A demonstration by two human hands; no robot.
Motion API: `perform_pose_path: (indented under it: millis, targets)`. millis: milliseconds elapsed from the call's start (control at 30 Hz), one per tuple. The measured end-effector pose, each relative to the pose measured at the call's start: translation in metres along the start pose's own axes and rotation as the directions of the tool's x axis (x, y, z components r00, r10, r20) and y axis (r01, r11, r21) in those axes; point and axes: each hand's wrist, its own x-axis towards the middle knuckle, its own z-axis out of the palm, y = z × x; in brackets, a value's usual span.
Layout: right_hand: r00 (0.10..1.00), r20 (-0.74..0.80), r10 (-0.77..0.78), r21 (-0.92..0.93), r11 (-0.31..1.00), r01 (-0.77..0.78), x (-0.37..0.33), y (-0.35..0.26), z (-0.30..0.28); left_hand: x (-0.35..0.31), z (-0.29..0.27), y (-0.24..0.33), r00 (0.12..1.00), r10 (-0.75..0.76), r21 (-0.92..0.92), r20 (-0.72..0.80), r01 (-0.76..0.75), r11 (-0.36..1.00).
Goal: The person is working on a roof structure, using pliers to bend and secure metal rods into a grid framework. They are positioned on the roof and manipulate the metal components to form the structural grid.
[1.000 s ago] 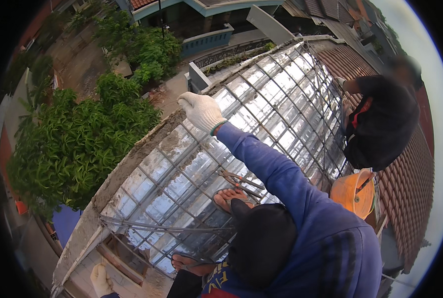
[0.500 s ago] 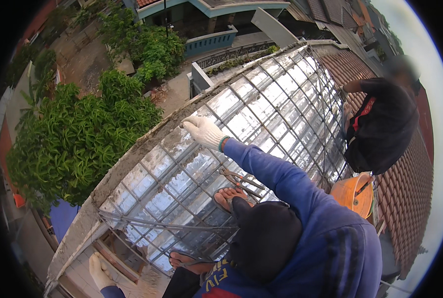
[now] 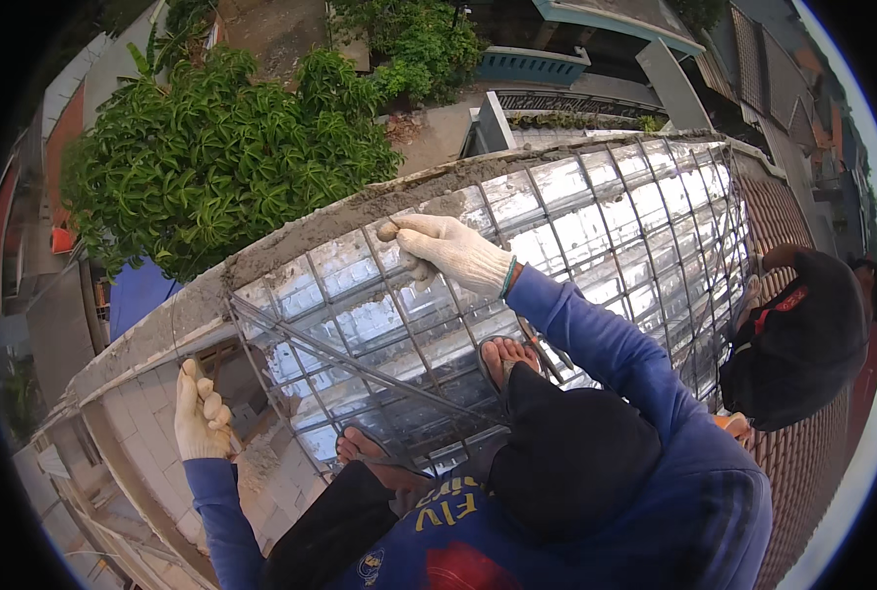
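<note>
My right hand [image 3: 448, 251], in a white knit glove, is closed with its dirty fingertips near the concrete edge, above the steel mesh [image 3: 463, 320]. Whatever it may hold is hidden. Off the mesh's left end, my left hand [image 3: 203, 413] is raised, gloved too, its fingers curled on what looks like a thin wire [image 3: 174, 329]. The mesh of tied bars lies over shiny corrugated metal sheeting [image 3: 350, 329]. Loose rods [image 3: 330, 362] run diagonally across it from its left corner. Beside my foot [image 3: 507, 356] are pincers [image 3: 549, 364], partly covered by my arm.
A rough concrete edge [image 3: 301, 234] borders the sheeting, with a drop to a leafy tree [image 3: 222, 167] beyond. At right a co-worker in dark clothing [image 3: 802, 339] crouches beside roof tiles [image 3: 778, 221]. Below the left end is a framed opening [image 3: 237, 393].
My left hand has risen and its fingers have curled. My right hand stays near the concrete edge. The view has swung left, and the orange bucket is now mostly hidden.
</note>
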Motion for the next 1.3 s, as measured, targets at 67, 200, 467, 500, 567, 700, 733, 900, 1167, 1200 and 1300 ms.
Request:
perform_pose_path:
  millis: [67,200,467,500,567,700,733,900,1167,1200,1300]
  targets:
    - [0.999,-0.032,-0.008,0.022,1.000,0.009,-0.001,0.009,-0.013,0.004,0.031,0.000,1.000,-0.014,0.077,-0.017,0.015,0.997]
    - [0.997,-0.068,0.028,-0.054,0.998,-0.032,-0.007,0.004,-0.002,-0.002,0.029,0.001,0.998,-0.050,0.046,-0.023,0.051,0.998]
    - [1.000,0.026,-0.004,-0.050,0.999,0.005,-0.011,-0.001,-0.006,-0.019,-0.006,-0.048,0.982,-0.181,0.023,0.046,0.180,0.983]
    - [0.999,0.039,0.020,-0.026,0.999,-0.019,-0.015,-0.010,-0.007,-0.020,-0.010,-0.058,0.980,-0.197,0.031,0.038,0.196,0.980]
    - [0.995,0.070,0.064,-0.048,0.997,-0.061,-0.020,-0.030,-0.001,-0.023,-0.018,-0.076,0.972,-0.233,0.044,0.024,0.232,0.972]
    - [0.982,0.059,0.178,-0.267,0.951,-0.156,-0.018,-0.052,0.018,-0.026,-0.031,-0.113,0.977,-0.210,0.014,0.019,0.210,0.978]
    - [0.973,0.078,0.219,-0.310,0.933,-0.185,-0.014,-0.056,0.021,-0.027,-0.031,-0.118,0.979,-0.203,0.019,0.005,0.203,0.979]
    - [0.901,0.221,0.374,-0.595,0.783,-0.179,0.004,-0.064,0.058,-0.028,-0.049,-0.175,0.985,-0.154,-0.204,-0.077,0.136,0.969]
    - [0.890,0.288,0.353,-0.755,0.656,-0.015,0.028,0.014,0.158,-0.049,-0.056,-0.235,0.975,-0.029,0.513,-0.220,0.141,0.847]
    - [0.874,0.401,0.273,-0.813,0.547,0.201,0.021,0.013,0.183,-0.065,-0.035,-0.218,0.947,0.063,0.679,-0.315,0.179,0.712]
    - [0.729,0.666,0.157,-0.725,0.364,0.584,0.013,0.029,0.202,-0.094,-0.019,-0.186,0.765,0.624,0.877,-0.161,-0.179,0.446]
